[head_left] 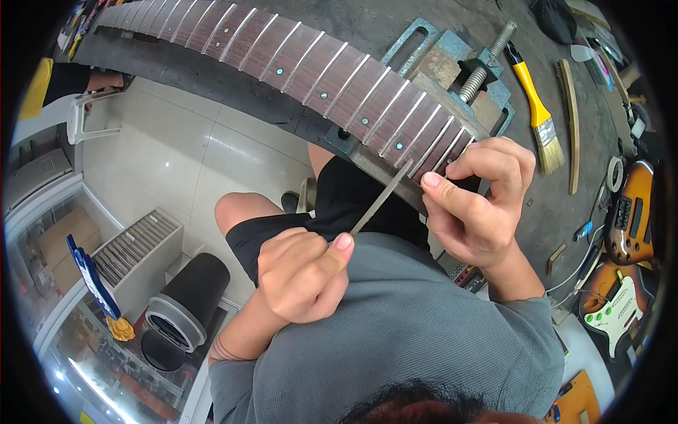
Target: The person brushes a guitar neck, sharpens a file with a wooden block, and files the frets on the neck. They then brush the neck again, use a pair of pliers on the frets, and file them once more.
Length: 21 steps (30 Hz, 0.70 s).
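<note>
A rosewood guitar neck (pixel 296 60) with metal frets and pale dot inlays lies across the dark workbench, its near end resting by a blue-green vise (pixel 452 67). My left hand (pixel 304 275) is shut on a thin metal file (pixel 385 198), thumb pressed along it. The file's tip touches the fret ends at the neck's near end. My right hand (pixel 480 205) grips that end of the neck, thumb and fingers pinching its edge next to the file tip.
A yellow-handled brush (pixel 538 113) and a wooden stick (pixel 571 120) lie on the bench (pixel 558 212) to the right. A tape roll (pixel 614 173) and two electric guitars (pixel 628 212) (pixel 614 311) sit at the far right. A black cylinder (pixel 187 297) stands on the floor at left.
</note>
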Motion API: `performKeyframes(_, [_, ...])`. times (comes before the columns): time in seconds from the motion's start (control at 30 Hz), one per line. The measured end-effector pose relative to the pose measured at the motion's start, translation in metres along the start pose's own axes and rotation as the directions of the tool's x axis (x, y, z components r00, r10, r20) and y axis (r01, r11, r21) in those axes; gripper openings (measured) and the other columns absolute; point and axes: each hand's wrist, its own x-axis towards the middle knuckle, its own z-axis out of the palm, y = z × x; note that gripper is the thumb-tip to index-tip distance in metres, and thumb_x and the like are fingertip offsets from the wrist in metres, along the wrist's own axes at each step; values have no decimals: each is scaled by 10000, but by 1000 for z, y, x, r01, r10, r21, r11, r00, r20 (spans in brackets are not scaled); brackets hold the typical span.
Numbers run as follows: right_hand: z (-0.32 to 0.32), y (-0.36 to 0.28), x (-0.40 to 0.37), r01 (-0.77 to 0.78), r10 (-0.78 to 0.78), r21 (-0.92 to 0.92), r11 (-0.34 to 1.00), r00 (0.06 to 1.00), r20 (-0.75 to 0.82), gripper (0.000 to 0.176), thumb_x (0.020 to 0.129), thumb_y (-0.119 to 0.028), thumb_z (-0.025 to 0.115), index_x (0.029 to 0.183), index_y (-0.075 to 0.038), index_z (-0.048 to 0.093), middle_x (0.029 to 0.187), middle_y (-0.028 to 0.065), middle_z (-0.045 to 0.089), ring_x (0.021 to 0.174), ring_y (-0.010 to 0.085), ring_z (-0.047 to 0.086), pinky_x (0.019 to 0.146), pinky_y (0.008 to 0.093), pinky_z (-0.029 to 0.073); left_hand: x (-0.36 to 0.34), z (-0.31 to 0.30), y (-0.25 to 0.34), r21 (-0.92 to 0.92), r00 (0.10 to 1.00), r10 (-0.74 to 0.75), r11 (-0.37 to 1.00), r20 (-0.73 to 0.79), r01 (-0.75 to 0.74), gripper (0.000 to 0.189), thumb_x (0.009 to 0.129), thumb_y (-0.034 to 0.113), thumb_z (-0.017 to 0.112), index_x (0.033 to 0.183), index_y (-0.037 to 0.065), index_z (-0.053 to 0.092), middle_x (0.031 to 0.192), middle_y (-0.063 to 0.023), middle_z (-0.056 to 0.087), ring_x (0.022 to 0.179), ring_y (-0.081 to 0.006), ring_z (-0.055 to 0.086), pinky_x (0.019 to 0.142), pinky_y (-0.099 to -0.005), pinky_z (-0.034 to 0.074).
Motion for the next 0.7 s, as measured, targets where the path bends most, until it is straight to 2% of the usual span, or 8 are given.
performKeyframes(0.17, [-1,0,0,-8,8,-2,1000,1000,7,407,691,-64,934,1075,-167,846,1059,19,660,1050,281,579,905,422,467,1,2,-2,25,1000,3,1000,30,-4,368,774,-249,721,1105,-87,734,629,-32,483,462,-181,429,462,-349,327])
performKeyframes(0.3, [-5,-2,1,-6,7,-23,1000,999,34,440,708,-43,932,1115,-183,841,1064,27,656,1051,287,590,925,428,482,48,13,1,103,997,-3,995,71,-4,404,788,-234,747,1155,-66,762,629,-29,488,471,-192,455,482,-356,334])
performKeyframes(0.43, [-2,0,2,0,0,-14,1000,1000,10,420,684,-65,925,1085,-173,860,1057,7,660,1052,277,565,902,409,463,35,17,-4,48,1000,-11,999,26,9,450,793,-235,743,1210,-67,757,633,-34,510,479,-200,472,486,-364,349])
performKeyframes(0.57, [-3,0,0,-7,7,-6,1000,1000,17,421,680,-65,925,1084,-170,865,1061,8,661,1065,281,559,904,408,466,0,-3,2,24,997,-38,999,69,37,447,792,-244,728,1206,-79,759,632,-36,519,473,-194,456,478,-353,330])
performKeyframes(0.63, [-2,0,0,-4,5,-14,1000,1000,15,421,681,-65,926,1085,-169,865,1062,10,661,1068,282,557,904,408,468,24,10,-1,67,998,-30,997,49,27,402,783,-247,727,1144,-71,743,638,-34,528,476,-199,480,481,-347,353])
performKeyframes(0.7, [-1,-1,-1,-3,3,-19,1000,1000,9,423,682,-63,926,1087,-169,865,1062,12,660,1067,283,556,902,409,469,37,17,-14,78,993,-9,997,115,0,503,743,-96,814,1242,-56,762,736,-56,552,561,-231,562,510,-386,454])
